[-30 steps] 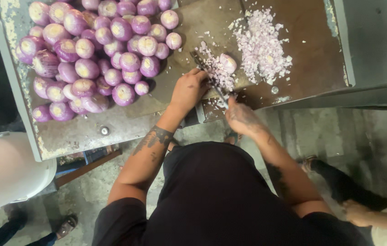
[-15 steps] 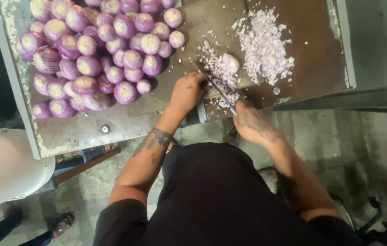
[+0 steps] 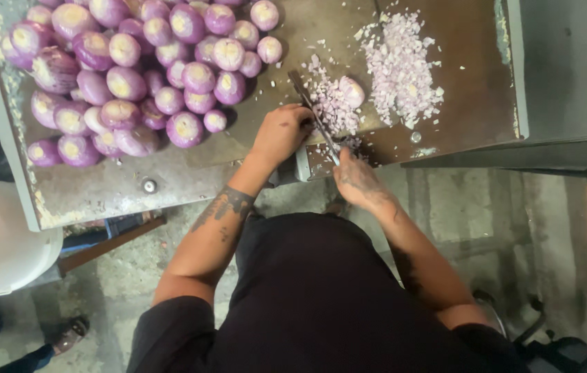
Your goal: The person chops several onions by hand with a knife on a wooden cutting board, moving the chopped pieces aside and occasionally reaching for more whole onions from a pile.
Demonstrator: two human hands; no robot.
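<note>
Worn metal covers the table (image 3: 134, 190). Many peeled purple onions (image 3: 134, 76) wait at left; the left hand (image 3: 281, 132) curls near a half onion (image 3: 351, 91), the right hand (image 3: 355, 181) grips a knife (image 3: 314, 114); a chopped pile (image 3: 404, 69) lies right.

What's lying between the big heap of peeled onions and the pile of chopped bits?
In the head view, between the peeled onions and the chopped pile: a knife, finer choppings and one onion piece.
</note>
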